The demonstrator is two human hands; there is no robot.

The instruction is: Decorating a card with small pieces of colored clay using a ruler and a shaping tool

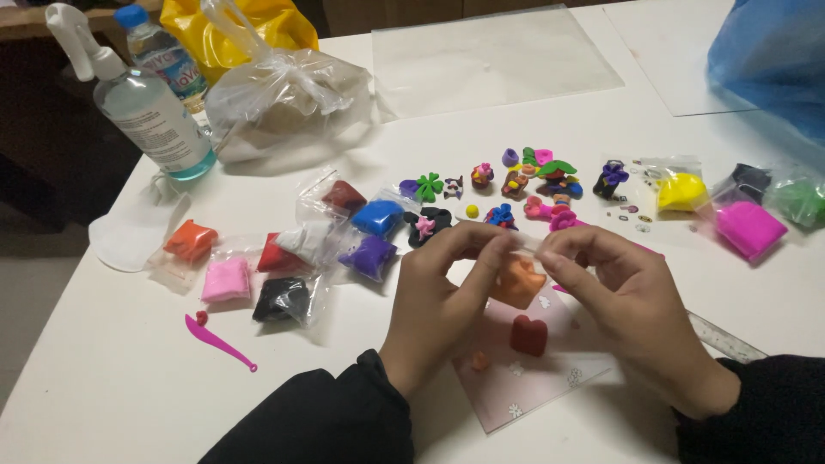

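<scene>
With a red clay shape (pixel 528 334) already on the pink mat (pixel 537 382) at six o'clock, your left hand (pixel 438 301) and right hand (pixel 632 305) pinch closed on a pale clay strip (pixel 534 245) above unfinished orange clay (pixel 520 283).

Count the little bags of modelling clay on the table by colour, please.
Orange bag: 1
Pink bag: 1
Red bag: 1
White bag: 1
Black bags: 2
Brown bag: 1
Blue bag: 1
Purple bag: 1
Yellow bag: 1
Magenta bag: 1
Green bag: 1
Total: 12
</scene>
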